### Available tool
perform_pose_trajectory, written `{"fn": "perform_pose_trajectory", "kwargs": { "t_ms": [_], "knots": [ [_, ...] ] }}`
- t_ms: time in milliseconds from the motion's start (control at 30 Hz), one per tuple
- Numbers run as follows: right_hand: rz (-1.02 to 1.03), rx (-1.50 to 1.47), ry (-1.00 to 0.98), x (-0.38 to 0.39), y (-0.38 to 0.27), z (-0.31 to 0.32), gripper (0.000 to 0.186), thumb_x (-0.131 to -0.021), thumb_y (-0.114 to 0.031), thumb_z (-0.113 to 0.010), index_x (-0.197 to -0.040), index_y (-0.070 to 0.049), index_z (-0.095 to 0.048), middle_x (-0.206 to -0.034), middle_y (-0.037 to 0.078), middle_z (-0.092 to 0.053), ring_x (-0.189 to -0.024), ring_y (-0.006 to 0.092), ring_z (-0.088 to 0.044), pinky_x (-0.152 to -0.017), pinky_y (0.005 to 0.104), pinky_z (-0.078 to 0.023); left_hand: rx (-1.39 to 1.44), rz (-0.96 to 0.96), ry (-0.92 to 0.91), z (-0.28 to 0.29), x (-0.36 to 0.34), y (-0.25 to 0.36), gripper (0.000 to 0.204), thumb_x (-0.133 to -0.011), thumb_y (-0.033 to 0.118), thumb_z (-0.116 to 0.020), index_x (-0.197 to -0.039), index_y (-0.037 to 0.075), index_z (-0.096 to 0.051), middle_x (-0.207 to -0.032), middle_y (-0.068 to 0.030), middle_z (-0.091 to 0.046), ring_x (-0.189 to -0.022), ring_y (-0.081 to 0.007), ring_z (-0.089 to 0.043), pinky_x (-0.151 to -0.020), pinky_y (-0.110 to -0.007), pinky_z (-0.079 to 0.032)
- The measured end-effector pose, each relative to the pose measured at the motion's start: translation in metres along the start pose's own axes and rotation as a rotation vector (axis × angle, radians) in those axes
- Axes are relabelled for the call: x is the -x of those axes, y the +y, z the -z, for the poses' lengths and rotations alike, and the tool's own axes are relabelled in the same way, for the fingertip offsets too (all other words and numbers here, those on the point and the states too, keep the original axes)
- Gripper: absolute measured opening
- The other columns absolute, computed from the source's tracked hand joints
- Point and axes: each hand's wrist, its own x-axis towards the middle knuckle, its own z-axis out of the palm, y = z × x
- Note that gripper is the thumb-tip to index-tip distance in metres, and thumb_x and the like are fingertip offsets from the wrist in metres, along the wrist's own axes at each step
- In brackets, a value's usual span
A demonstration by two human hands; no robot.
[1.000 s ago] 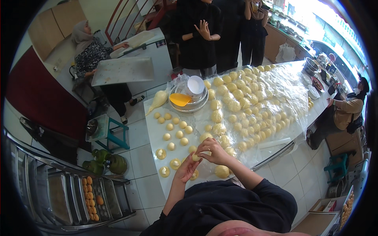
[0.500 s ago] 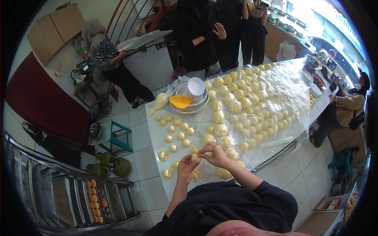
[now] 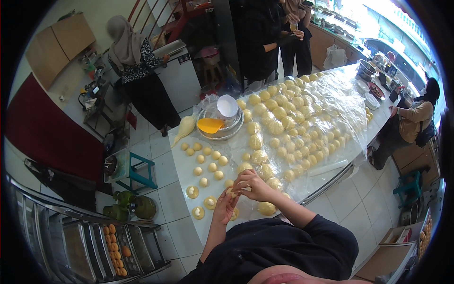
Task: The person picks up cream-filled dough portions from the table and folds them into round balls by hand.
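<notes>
A small piece of pale yellow dough (image 3: 231,192) is pinched between the fingertips of both hands at the table's near edge. My left hand (image 3: 225,207) holds it from below and the left, while my right hand (image 3: 252,185) grips its upper right edge. Flattened dough rounds (image 3: 192,191) topped with a white filling lie just left of my hands. One dough round (image 3: 234,214) is partly hidden behind my left hand. Beyond them sit several small smooth dough balls (image 3: 213,167). Larger dough balls (image 3: 279,112) lie under clear plastic sheeting (image 3: 338,111) to the right.
A filled piping bag (image 3: 185,128) rests at the far left corner, beside metal bowls (image 3: 235,131) with an orange-yellow scraper (image 3: 210,125) and white paper liners (image 3: 227,106). A white rod (image 3: 328,168) lies near the right edge. A tray rack (image 3: 82,246) stands lower left. Other people stand around the room.
My hands still pinch the dough, with fingers slightly shifted. The view has moved a little. At the back, one person now stands more upright, and two others have come closer together, their hands near a cup.
</notes>
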Motion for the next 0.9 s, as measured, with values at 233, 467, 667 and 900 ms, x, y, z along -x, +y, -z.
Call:
{"fn": "perform_pose_trajectory", "kwargs": {
  "t_ms": [233, 467, 667, 900],
  "knots": [
    [-0.336, -0.095, 0.199, 0.015, -0.008, -0.014, 0.013, -0.065, -0.015, -0.068, -0.078, -0.011, -0.065, -0.075, 0.004, -0.060, -0.076, 0.0203, -0.055, -0.070, 0.0320, -0.043, -0.529, -0.293, 0.106, -0.028, 0.006, 0.005, 0.027, -0.080, 0.001, -0.052, -0.106, 0.004, -0.044, -0.098, -0.0079, -0.053, -0.089, -0.0182, -0.056, -0.082, -0.028, -0.047],
    [-0.279, -0.095, 0.209, 0.008, -0.013, -0.022, 0.011, -0.067, -0.009, -0.065, -0.078, -0.009, -0.065, -0.074, 0.002, -0.060, -0.074, 0.0193, -0.052, -0.070, 0.0310, -0.041, -0.023, -0.096, 0.056, -0.018, 0.010, 0.006, 0.036, -0.084, 0.017, -0.050, -0.115, 0.001, -0.039, -0.106, -0.0106, -0.051, -0.090, -0.0179, -0.056, -0.080, -0.025, -0.048],
    [-0.378, -0.186, 0.216, 0.022, -0.005, -0.022, 0.012, -0.066, -0.010, -0.066, -0.078, -0.009, -0.065, -0.077, 0.001, -0.061, -0.075, 0.0178, -0.051, -0.070, 0.0304, -0.040, -0.246, -0.210, 0.138, -0.027, 0.010, 0.001, 0.032, -0.084, 0.014, -0.049, -0.112, 0.001, -0.041, -0.104, -0.0105, -0.052, -0.090, -0.0183, -0.056, -0.078, -0.027, -0.049],
    [-0.460, -0.154, 0.359, 0.004, -0.014, -0.017, 0.014, -0.063, -0.010, -0.068, -0.077, -0.010, -0.066, -0.072, 0.001, -0.061, -0.070, 0.0175, -0.052, -0.070, 0.0299, -0.041, 0.019, 0.037, 0.123, -0.022, 0.002, 0.007, 0.033, -0.081, 0.012, -0.054, -0.111, 0.002, -0.042, -0.103, -0.0109, -0.052, -0.090, -0.0199, -0.056, -0.078, -0.029, -0.049]
  ]
}}
